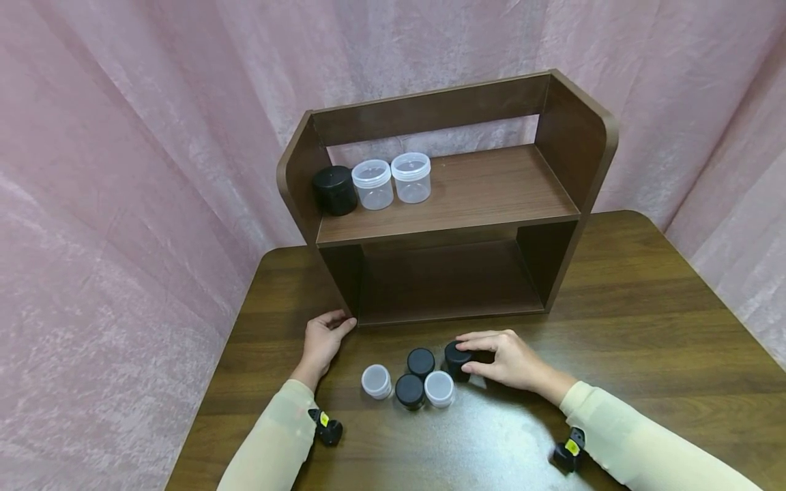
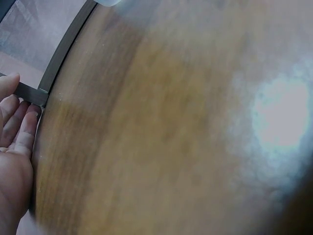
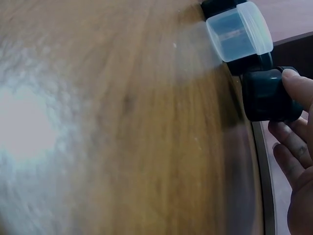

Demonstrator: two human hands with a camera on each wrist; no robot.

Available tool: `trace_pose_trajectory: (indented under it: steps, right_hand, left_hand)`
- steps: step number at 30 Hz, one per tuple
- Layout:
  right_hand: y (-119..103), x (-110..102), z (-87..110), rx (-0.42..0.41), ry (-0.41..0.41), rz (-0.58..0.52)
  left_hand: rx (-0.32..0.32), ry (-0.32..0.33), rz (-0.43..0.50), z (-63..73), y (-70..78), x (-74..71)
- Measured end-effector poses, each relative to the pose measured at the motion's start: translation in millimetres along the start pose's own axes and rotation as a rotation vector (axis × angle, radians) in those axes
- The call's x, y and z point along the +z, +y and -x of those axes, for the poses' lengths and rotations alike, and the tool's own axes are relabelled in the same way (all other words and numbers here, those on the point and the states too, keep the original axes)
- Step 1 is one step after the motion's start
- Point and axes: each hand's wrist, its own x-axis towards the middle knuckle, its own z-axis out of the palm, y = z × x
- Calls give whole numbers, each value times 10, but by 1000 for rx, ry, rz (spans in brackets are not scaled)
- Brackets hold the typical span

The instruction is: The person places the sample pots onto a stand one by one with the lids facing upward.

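My left hand (image 1: pixel 321 344) is at the lower left front corner of a brown wooden shelf (image 1: pixel 454 317). In the left wrist view its thumb and fingers (image 2: pixel 25 134) lie on either side of the shelf's panel end (image 2: pixel 33 94). My right hand (image 1: pixel 506 360) grips a black lidded jar (image 1: pixel 456 356), thumb on one side and fingers on the other; the right wrist view shows this black jar (image 3: pixel 266 95) upright beside a clear jar (image 3: pixel 234 36). Left of it on the table stand two black jars, one behind (image 1: pixel 420 363) and one in front (image 1: pixel 410 391), and two clear jars with whitish lids, right (image 1: pixel 439 389) and left (image 1: pixel 376 381).
On the shelf's upper board (image 1: pixel 491 187), a black jar (image 1: pixel 335 190) stands at the left end, followed by two clear jars, the first (image 1: pixel 373 185) and the second (image 1: pixel 412 177). The wooden table (image 1: pixel 651 327) has pink curtains (image 1: pixel 153 136) around it.
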Motion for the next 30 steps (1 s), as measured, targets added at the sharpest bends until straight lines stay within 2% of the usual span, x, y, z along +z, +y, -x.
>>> trace_pose_trajectory:
  steps: [14,24,30]
  right_hand:
    - [21,-176,-48,-66,93,-20]
    - [-90,-382,-150,-18,111,-96]
    - [-205,-560,-270,-84,159,-102]
  left_hand:
    - [13,9,5,20,11,14]
    - [-4,-8,9,14,19,-3]
    - [-9,-11,3,15,26,-8]
